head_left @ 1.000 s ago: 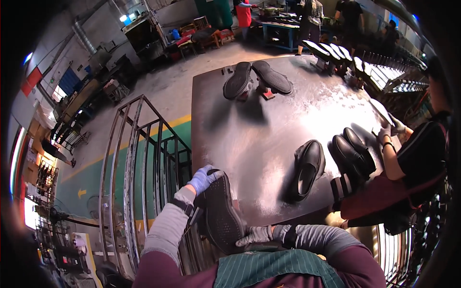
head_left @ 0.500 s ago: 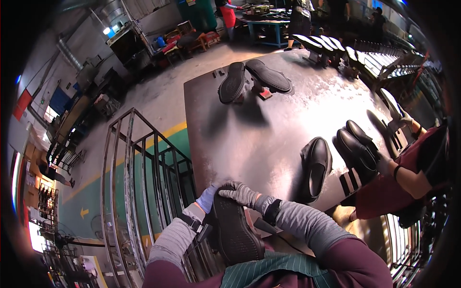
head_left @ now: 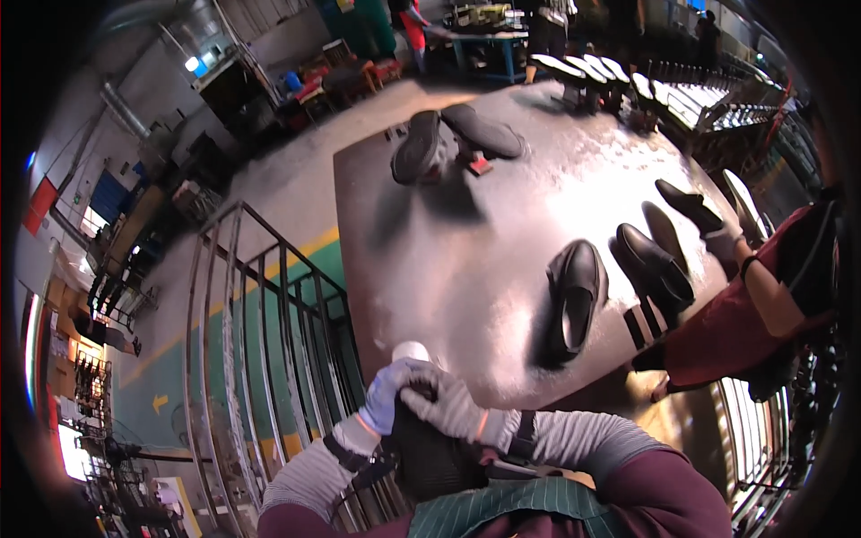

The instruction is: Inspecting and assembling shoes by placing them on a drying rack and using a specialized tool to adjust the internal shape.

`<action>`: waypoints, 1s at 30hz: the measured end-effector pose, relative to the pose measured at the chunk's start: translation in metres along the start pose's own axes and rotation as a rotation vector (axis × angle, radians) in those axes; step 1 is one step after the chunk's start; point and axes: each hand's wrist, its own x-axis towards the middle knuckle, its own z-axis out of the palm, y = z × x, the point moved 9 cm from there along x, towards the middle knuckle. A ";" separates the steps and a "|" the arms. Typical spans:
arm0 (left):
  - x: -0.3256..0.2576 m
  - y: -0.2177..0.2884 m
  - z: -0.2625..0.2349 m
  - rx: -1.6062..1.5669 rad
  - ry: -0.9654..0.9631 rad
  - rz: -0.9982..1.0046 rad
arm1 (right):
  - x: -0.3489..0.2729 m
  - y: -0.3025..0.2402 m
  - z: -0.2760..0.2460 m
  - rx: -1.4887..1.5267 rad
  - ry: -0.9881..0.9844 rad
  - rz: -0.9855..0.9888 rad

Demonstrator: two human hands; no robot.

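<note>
My left hand (head_left: pixel 386 397), in a bluish glove, and my right hand (head_left: pixel 451 409), in a grey glove, are both closed round the far end of a black shoe (head_left: pixel 429 457). The shoe points toward my body with its dark sole facing up, and my apron borders its near end. Just beyond my fingers shows a small round white thing (head_left: pixel 411 350); its kind I cannot make out. Farther along the table, a pair of shoes (head_left: pixel 418 151) stands soles up. A black loafer (head_left: pixel 577 291) sits upright to the right of my hands.
The metal table (head_left: pixel 457 278) spreads ahead. At the right a co-worker's gloved hand (head_left: pixel 723 240) holds a black shoe (head_left: pixel 689 206), near another loafer (head_left: pixel 655 269). A metal rack (head_left: pixel 260 332) stands left. Several pale-topped pieces (head_left: pixel 583 68) line the far edge.
My hands have drawn a little lower and toward me, tilting the shoe. The white round thing has come into view. The co-worker's hand has lifted one shoe away from the loafer.
</note>
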 end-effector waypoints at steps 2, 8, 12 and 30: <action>-0.023 0.019 0.029 -0.055 0.086 0.000 | -0.032 -0.022 -0.005 -0.032 -0.062 -0.164; -0.084 0.073 0.113 0.841 0.210 0.378 | -0.088 0.030 -0.020 0.795 0.026 0.629; -0.137 0.052 0.185 0.964 0.115 0.554 | -0.161 -0.007 -0.043 0.053 -0.385 0.025; -0.104 -0.073 0.020 -0.304 0.622 -0.314 | -0.027 0.053 -0.235 -1.417 -0.229 0.299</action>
